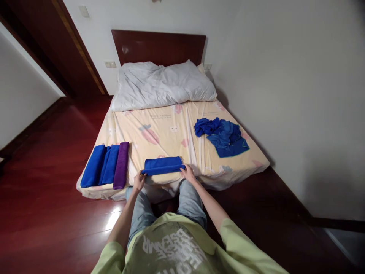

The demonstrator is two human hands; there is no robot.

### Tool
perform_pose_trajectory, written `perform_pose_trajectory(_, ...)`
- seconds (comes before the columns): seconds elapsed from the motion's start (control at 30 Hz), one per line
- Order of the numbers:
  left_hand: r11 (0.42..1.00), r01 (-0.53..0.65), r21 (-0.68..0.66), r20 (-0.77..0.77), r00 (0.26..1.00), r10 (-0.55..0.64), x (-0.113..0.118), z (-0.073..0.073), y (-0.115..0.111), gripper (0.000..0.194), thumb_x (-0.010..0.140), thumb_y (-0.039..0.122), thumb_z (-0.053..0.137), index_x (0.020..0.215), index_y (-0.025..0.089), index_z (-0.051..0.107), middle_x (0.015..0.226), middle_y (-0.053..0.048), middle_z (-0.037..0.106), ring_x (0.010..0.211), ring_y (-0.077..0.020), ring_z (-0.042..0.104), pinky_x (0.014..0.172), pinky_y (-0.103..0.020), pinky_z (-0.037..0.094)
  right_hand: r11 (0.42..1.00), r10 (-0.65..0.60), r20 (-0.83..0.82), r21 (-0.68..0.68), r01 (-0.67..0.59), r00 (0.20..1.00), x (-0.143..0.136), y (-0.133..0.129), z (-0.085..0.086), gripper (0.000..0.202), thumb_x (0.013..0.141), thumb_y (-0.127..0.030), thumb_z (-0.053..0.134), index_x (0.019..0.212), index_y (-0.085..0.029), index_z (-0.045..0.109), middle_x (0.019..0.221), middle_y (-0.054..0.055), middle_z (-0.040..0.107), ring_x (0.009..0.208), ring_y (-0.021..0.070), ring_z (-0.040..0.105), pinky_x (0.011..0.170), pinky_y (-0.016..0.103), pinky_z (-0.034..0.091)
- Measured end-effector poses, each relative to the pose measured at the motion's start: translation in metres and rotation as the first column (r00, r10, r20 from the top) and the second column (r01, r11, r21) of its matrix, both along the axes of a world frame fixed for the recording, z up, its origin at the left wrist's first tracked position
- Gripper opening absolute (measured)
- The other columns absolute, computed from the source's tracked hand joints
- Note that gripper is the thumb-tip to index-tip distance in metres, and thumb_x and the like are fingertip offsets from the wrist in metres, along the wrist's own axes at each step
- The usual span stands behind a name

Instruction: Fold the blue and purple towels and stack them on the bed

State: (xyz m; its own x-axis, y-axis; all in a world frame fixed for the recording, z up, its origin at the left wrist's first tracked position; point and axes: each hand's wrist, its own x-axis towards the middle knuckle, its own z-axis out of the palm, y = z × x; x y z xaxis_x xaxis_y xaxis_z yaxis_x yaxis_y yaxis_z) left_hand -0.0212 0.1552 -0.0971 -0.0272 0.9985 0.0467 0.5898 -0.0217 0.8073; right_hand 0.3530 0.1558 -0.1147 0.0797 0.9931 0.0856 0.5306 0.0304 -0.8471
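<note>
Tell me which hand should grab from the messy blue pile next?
Probably the right hand, nearer the crumpled blue cloths. The left hand is farther away. Both currently hold the partly folded blue cloth.

Walls (285, 76): plain, white
Floor (51, 152): glossy dark red, one bright reflection (113, 219)
Bed (128, 125): dark headboard (159, 47), far end
Door (42, 38): dark brown, left of bed

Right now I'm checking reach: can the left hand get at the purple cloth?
Probably yes: nothing stands between the left hand and the purple cloth, though that hand holds a blue cloth.
</note>
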Motion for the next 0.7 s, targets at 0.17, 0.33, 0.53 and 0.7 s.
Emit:
perform_pose_trajectory(0.17,0.993,-0.094,-0.073,0.003,0.995,0.095,0.004,0.001,0.003,0.047,0.087,0.052,0.05,0.116,0.017,0.061,0.098,-0.013,0.074,0.094,-0.0287,0.072,0.087,-0.041,0.055,0.999,-0.032,-0.074,-0.023,0.03,0.997,-0.002,0.008,-0.011,0.038,0.09,-0.047,0.057,0.118,-0.022,0.064,0.103,0.009,0.074,0.096,0.0248,0.071,0.088,0.039,0.057)
perform_pose_trajectory(0.33,0.983,-0.123,-0.139,-0.028,0.992,0.12,0.005,-0.004,0.006,0.045,0.089,0.051,0.047,0.113,0.016,0.062,0.087,-0.01,0.074,0.087,-0.0272,0.072,0.084,-0.04,0.055,0.996,-0.071,-0.073,-0.055,0.067,0.995,-0.003,0.013,-0.018,0.037,0.088,-0.043,0.059,0.118,-0.021,0.064,0.101,0.009,0.075,0.092,0.0239,0.072,0.086,0.038,0.058)
perform_pose_trajectory(0.53,0.975,-0.142,-0.172,-0.056,0.989,0.134,0.004,-0.009,0.013,0.039,0.087,0.049,0.051,0.106,0.018,0.064,0.085,-0.008,0.074,0.086,-0.0264,0.072,0.082,-0.038,0.055,0.995,-0.091,-0.05,-0.038,0.089,0.995,-0.007,0.016,-0.012,0.029,0.088,-0.038,0.063,0.112,-0.023,0.068,0.093,0.006,0.076,0.087,0.023,0.073,0.084,0.038,0.06)
perform_pose_trajectory(0.7,0.975,-0.14,-0.173,-0.064,0.989,0.131,0.003,-0.007,0.015,0.036,0.086,0.047,0.054,0.105,0.019,0.065,0.087,-0.008,0.076,0.085,-0.0253,0.072,0.081,-0.037,0.055,0.996,-0.087,0.004,-0.032,0.087,0.996,-0.01,0.015,-0.001,0.031,0.088,-0.037,0.063,0.115,-0.022,0.068,0.094,0.007,0.076,0.087,0.0236,0.073,0.085,0.039,0.06)
